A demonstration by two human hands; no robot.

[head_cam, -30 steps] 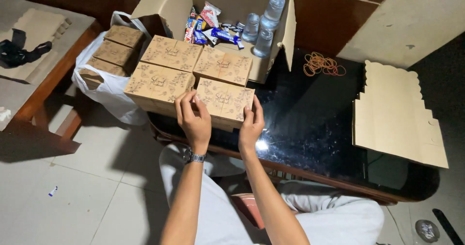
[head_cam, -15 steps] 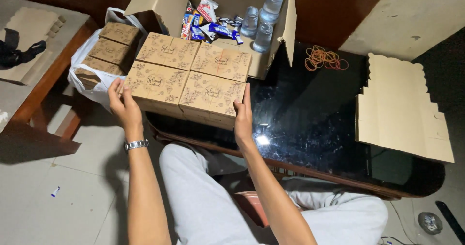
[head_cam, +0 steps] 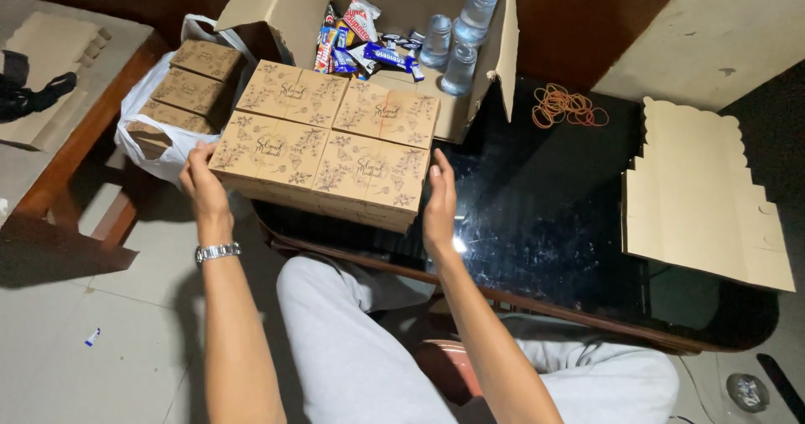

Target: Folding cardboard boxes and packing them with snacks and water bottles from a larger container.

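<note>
Several closed brown printed paper boxes [head_cam: 327, 139] sit packed together in a block at the left edge of a black glass table [head_cam: 545, 214]. My left hand [head_cam: 201, 181] presses flat against the block's left side, a metal watch on the wrist. My right hand [head_cam: 440, 202] presses flat against the block's right side, fingers straight. The block is squeezed between both palms.
Behind the block stands an open cardboard carton [head_cam: 495, 38] holding snack packets [head_cam: 360, 38] and water bottles [head_cam: 461, 30]. A white plastic bag [head_cam: 147, 135] with more brown boxes hangs at the left. Rubber bands [head_cam: 566, 105] and flat unfolded box blanks [head_cam: 704, 197] lie at the right.
My left hand moved from the top of the front right box to the block's left side. My right hand stayed against the right side and slid slightly forward.
</note>
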